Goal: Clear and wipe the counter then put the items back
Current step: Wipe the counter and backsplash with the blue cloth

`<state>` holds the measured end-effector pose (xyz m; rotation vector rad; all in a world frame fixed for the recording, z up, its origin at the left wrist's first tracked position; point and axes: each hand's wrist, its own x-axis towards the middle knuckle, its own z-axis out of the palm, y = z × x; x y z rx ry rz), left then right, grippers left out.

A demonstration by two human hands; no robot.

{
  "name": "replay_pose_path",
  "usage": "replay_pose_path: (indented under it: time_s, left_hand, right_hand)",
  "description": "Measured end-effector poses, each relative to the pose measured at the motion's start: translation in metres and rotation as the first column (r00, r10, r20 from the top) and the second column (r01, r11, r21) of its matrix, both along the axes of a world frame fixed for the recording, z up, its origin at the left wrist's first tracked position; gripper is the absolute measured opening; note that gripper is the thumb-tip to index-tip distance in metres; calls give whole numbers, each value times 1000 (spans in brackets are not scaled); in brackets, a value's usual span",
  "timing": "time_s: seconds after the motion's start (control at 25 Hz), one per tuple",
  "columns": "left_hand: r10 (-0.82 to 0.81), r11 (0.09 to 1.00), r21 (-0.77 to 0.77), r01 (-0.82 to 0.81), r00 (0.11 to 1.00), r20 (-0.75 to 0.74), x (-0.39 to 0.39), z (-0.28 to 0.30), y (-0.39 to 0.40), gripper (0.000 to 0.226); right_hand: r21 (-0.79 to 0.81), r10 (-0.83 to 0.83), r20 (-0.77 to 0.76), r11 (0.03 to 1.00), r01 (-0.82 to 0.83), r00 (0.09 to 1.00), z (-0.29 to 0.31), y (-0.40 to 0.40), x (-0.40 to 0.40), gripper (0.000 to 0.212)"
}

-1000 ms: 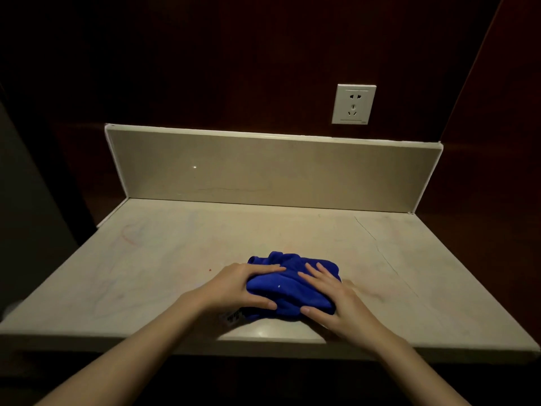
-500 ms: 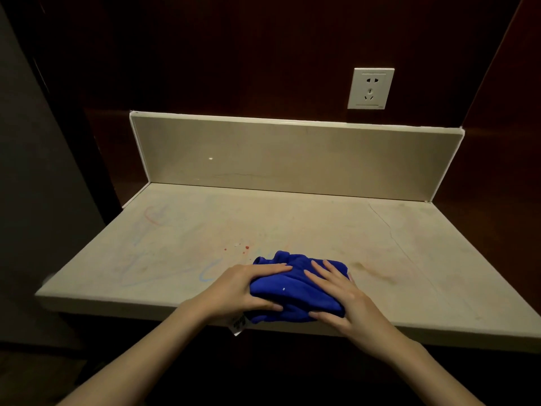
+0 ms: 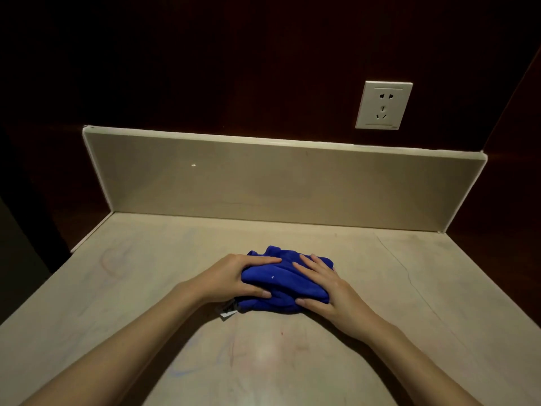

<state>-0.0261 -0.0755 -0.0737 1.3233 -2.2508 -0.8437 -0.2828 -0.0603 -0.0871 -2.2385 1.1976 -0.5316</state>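
A bunched blue cloth lies on the beige stone counter, about midway between front and back. My left hand grips its left side, thumb underneath at the front and fingers over the top. My right hand presses flat on its right side, fingers spread and thumb along the front edge. A small white tag sticks out from under the cloth near my left wrist. Faint coloured scribbles and a few small red spots mark the counter surface.
A low beige backsplash runs along the back of the counter. A white wall socket sits on the dark wood wall above it at the right. A thin crack crosses the counter's right part. Dark walls close both sides.
Both hands have pushed the cloth away from the front edge toward the middle of the counter. The view has shifted closer over the counter.
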Motion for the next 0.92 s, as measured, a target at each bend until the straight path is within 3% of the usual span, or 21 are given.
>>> replay_pose_path:
  time_s: [0.48,0.92]
  left_hand:
    - [-48,997,-56,50,998,27,14,3,-132,64]
    - [0,999,-33,2,999,46,10,5,-106,71]
  right_hand:
    - [-35,-97,12,995,97,995,1,-123,21,62]
    - [-28,-106,-27,994,105,994,6,-95,20,62]
